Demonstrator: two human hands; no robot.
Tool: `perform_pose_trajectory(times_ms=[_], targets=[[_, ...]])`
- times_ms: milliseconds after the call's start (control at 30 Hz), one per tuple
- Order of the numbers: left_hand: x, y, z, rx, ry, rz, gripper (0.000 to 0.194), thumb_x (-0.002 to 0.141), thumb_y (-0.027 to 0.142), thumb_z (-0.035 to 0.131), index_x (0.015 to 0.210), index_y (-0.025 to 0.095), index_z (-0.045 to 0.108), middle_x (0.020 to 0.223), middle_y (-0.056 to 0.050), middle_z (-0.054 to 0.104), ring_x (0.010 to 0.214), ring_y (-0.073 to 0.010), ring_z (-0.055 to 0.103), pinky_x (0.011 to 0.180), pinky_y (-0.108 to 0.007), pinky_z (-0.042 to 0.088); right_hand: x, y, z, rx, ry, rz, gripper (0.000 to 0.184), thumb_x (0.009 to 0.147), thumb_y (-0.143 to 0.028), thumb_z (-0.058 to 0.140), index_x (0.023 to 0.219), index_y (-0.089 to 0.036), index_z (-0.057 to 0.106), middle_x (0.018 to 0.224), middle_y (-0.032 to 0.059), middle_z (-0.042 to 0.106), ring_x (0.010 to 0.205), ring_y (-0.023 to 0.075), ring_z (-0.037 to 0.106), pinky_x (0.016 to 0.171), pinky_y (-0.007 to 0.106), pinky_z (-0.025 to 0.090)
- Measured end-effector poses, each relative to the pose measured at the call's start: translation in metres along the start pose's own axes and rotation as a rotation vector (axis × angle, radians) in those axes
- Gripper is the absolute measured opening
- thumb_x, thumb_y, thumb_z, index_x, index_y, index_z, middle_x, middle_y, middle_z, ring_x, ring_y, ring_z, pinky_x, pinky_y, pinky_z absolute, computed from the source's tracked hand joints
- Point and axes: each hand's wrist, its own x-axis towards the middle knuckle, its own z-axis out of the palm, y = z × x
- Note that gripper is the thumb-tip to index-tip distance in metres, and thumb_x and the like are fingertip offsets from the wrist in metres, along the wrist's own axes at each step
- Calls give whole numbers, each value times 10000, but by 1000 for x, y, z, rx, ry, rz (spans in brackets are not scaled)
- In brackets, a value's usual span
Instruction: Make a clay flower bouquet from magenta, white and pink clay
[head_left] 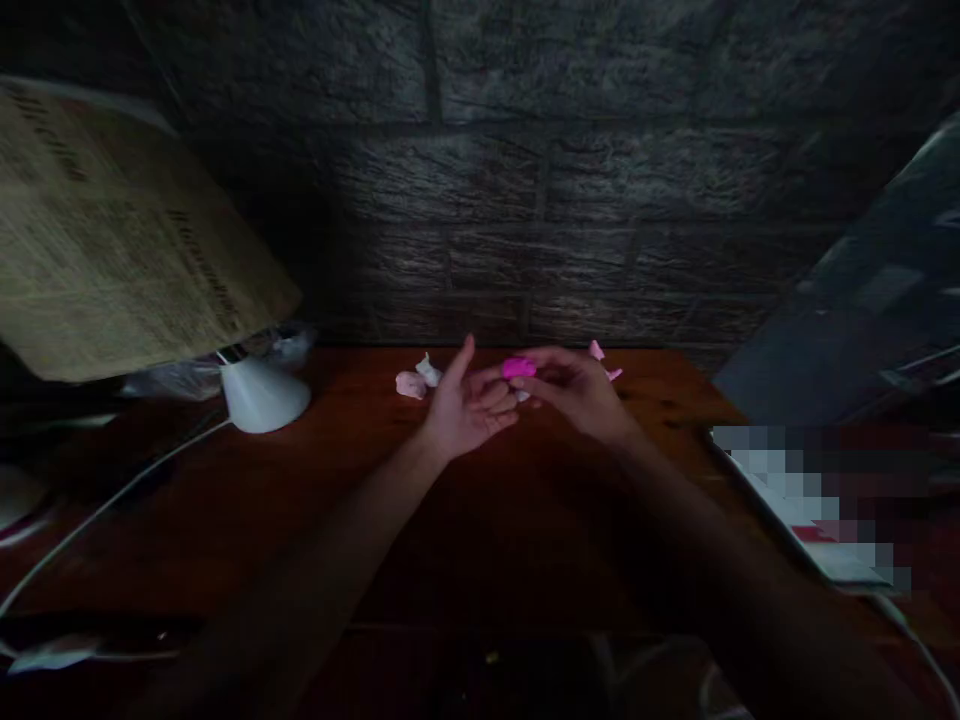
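Observation:
My right hand (576,388) pinches a small bright pink lump (517,368) that looks like soft modelling clay. My left hand (472,408) is turned palm up, thumb raised and apart, the other fingers loosely bent. Its fingertips reach the lump's near side; whether they grip it is not plain. A bit of something white (523,396) shows just under the lump, between the hands. Left of my left hand lie a pale pink lump (410,385) and a crumpled white piece (428,370). Behind my right hand a light pink piece (596,350) is partly hidden.
The wooden table (525,520) meets a dark brick-patterned wall (480,220). At left stands a lamp with a fabric shade (127,240), a white base (264,398) and a white cord (112,515). A grey panel (840,290) leans at right, above a blurred flat object (810,530).

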Motion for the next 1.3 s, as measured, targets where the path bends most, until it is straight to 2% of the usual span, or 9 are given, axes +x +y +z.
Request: perform_pose_trajectory(times_ms=[100, 200, 300, 400, 667, 867, 1067, 1200, 1300], targets=[[-2, -1, 2, -16, 11, 2, 755, 958, 717, 305, 809, 106, 722, 393, 65, 289, 380, -94, 314, 500, -235, 461, -1, -2, 0, 0, -7, 17, 422, 733, -333, 870, 1124, -269, 726, 1017, 17, 768, 867, 175, 719, 686, 296, 611], [1, -2, 0, 2, 44, 42, 654, 975, 660, 372, 782, 137, 715, 378, 71, 284, 379, -94, 307, 514, -233, 457, -1, -2, 0, 20, -41, 46, 447, 739, -333, 862, 1158, -287, 713, 1081, 25, 763, 930, 193, 718, 730, 328, 613], [6, -3, -2, 57, 120, 93, 514, 998, 496, 482, 623, 173, 623, 373, 77, 275, 391, -82, 330, 533, -211, 437, 0, 0, 1, 39, -61, 71, 370, 765, -341, 840, 1111, -270, 732, 1099, 42, 762, 889, 183, 712, 705, 325, 602], [10, -6, -4, 97, 198, 85, 478, 972, 381, 574, 543, 183, 501, 399, 77, 315, 422, -73, 366, 537, -203, 409, 1, 2, 1, 32, -36, 69, 276, 792, -368, 812, 1036, -250, 760, 1044, 45, 771, 828, 163, 703, 678, 306, 588], [14, -11, -5, 61, 345, 136, 326, 893, 290, 692, 625, 167, 554, 459, 99, 319, 442, -54, 303, 536, -218, 337, 2, 5, 6, -12, 56, 47, 306, 754, -423, 832, 1016, -274, 783, 984, 22, 775, 754, 153, 669, 690, 330, 579], [11, -10, -3, 102, 288, 98, 298, 858, 289, 730, 631, 164, 583, 467, 96, 332, 468, -58, 342, 566, -225, 351, 2, 3, 5, -25, 79, 54, 280, 748, -402, 843, 992, -279, 783, 786, -10, 733, 701, 153, 648, 673, 329, 553], [12, -11, -3, 107, 262, 107, 258, 807, 261, 779, 650, 164, 598, 470, 101, 310, 474, -56, 353, 562, -218, 345, 1, 3, 0, 29, 57, 116, 301, 739, -385, 846, 1003, -261, 772, 993, 26, 765, 757, 144, 655, 585, 266, 472], [12, -11, -4, 81, 234, 115, 265, 808, 251, 778, 644, 162, 590, 466, 104, 302, 467, -49, 332, 549, -212, 344, 1, 1, -3, 65, 41, 191, 342, 751, -451, 825, 1038, -272, 778, 917, 24, 766, 732, 141, 645, 555, 252, 431], [12, -12, -4, 124, 245, 110, 271, 802, 273, 786, 649, 170, 588, 466, 104, 321, 468, -50, 352, 550, -206, 355, 1, 2, -1, 74, 63, 200, 322, 717, -449, 849, 974, -267, 783, 877, 14, 755, 717, 132, 624, 553, 249, 415]])
